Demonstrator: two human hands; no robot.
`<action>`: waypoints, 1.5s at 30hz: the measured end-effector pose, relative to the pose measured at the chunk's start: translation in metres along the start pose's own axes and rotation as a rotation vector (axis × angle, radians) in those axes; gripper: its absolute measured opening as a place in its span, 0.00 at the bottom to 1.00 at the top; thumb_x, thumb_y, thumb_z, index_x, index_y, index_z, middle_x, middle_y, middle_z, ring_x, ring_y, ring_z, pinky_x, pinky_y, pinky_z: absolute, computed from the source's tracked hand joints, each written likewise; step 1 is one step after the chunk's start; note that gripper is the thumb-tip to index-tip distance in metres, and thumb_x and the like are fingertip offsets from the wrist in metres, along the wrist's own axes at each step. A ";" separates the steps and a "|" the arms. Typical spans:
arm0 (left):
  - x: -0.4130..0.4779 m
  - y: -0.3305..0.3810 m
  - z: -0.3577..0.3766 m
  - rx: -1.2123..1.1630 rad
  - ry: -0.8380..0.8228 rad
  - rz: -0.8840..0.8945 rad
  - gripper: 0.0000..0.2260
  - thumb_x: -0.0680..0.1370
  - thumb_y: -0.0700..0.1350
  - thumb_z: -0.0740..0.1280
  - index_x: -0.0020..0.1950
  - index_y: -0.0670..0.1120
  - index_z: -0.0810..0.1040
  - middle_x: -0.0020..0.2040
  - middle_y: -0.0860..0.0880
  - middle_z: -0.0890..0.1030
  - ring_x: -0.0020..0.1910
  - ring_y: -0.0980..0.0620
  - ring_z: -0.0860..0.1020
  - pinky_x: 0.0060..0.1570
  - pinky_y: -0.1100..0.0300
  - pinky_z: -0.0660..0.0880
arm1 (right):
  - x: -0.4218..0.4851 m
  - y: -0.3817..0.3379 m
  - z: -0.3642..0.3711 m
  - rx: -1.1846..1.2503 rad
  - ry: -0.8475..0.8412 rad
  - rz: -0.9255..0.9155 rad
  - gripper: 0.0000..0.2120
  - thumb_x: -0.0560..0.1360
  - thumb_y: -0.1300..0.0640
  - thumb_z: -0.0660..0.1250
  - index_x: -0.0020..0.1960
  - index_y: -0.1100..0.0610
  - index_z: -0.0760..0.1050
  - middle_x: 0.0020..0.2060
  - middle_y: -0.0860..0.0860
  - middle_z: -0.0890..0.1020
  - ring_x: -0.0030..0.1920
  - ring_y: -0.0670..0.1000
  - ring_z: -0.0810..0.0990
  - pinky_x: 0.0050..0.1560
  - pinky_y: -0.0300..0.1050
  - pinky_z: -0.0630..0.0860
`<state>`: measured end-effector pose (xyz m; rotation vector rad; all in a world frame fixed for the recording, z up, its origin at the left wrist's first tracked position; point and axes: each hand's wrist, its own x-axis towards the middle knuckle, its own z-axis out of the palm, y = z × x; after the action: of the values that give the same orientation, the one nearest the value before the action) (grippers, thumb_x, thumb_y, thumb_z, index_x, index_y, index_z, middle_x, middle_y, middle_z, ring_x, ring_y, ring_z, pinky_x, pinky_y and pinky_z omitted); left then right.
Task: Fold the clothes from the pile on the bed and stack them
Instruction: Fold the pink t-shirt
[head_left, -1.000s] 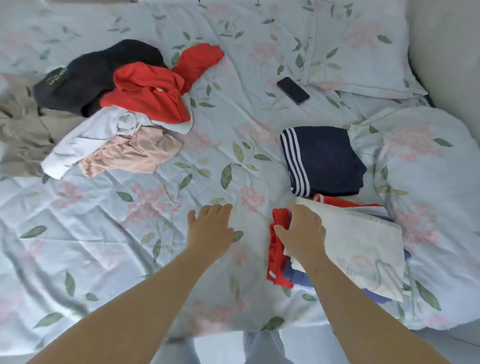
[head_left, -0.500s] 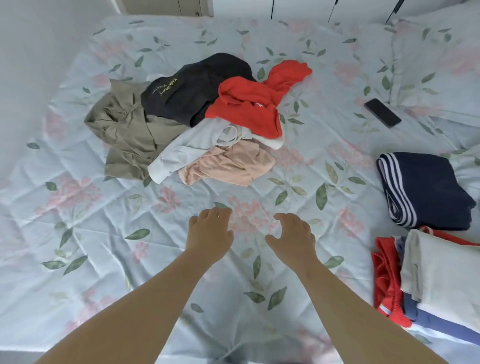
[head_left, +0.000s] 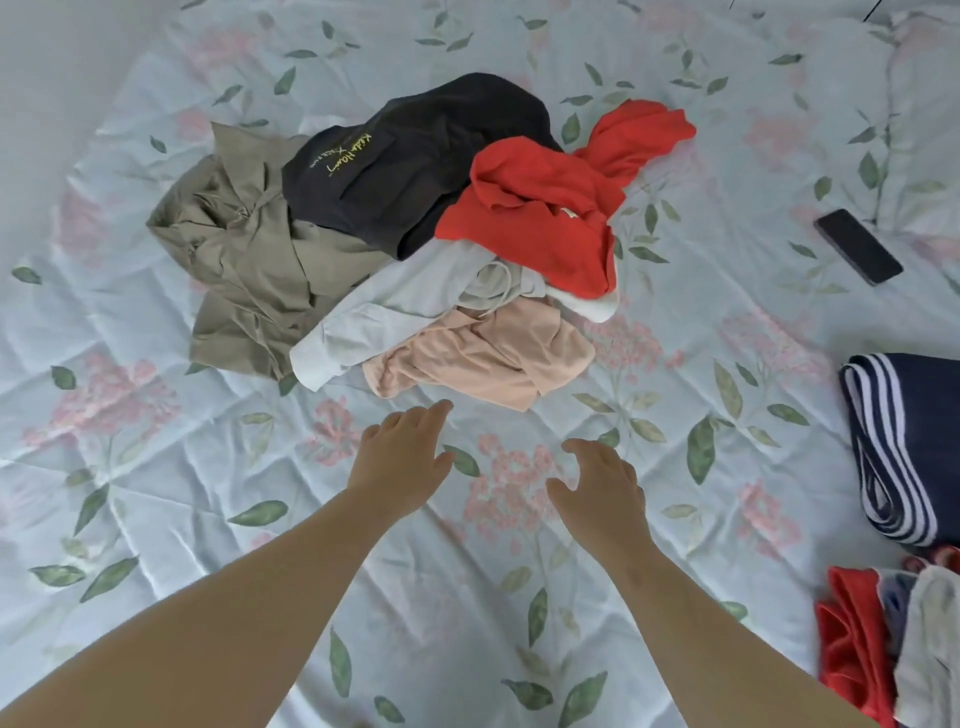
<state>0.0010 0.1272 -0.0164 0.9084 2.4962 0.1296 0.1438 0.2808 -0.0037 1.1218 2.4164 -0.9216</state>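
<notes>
Now left hand (head_left: 402, 460), right hand (head_left: 597, 486) fingers loose, empty; pile (head_left: 415, 260) edge just ahead.

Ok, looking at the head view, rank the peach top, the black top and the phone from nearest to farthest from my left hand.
1. peach top: straight ahead of the left hand, not touched.
2. black top: farther back, beyond the peach one.
3. phone: far off to the right.
</notes>
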 end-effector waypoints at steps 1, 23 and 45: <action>0.014 -0.002 0.003 0.008 0.001 -0.002 0.24 0.80 0.54 0.58 0.74 0.52 0.55 0.68 0.50 0.69 0.67 0.47 0.67 0.63 0.52 0.63 | 0.013 0.001 0.000 0.001 0.005 0.002 0.23 0.77 0.53 0.61 0.71 0.50 0.64 0.71 0.49 0.65 0.69 0.54 0.63 0.67 0.51 0.61; 0.120 -0.023 0.071 -0.181 0.343 -0.056 0.09 0.81 0.46 0.57 0.52 0.42 0.73 0.39 0.46 0.74 0.39 0.42 0.72 0.35 0.56 0.60 | 0.173 0.005 0.034 0.316 0.145 -0.237 0.03 0.78 0.60 0.61 0.46 0.58 0.69 0.35 0.47 0.72 0.33 0.45 0.68 0.31 0.28 0.65; -0.156 0.073 -0.104 -0.883 0.430 -0.128 0.09 0.79 0.46 0.61 0.39 0.51 0.72 0.30 0.54 0.74 0.30 0.58 0.71 0.32 0.65 0.65 | -0.149 -0.024 -0.099 0.822 0.143 0.014 0.05 0.77 0.57 0.62 0.43 0.49 0.71 0.41 0.47 0.76 0.40 0.45 0.75 0.36 0.37 0.70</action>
<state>0.0991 0.0931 0.1558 0.3565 2.4252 1.3720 0.2189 0.2519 0.1584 1.4813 2.1437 -1.9832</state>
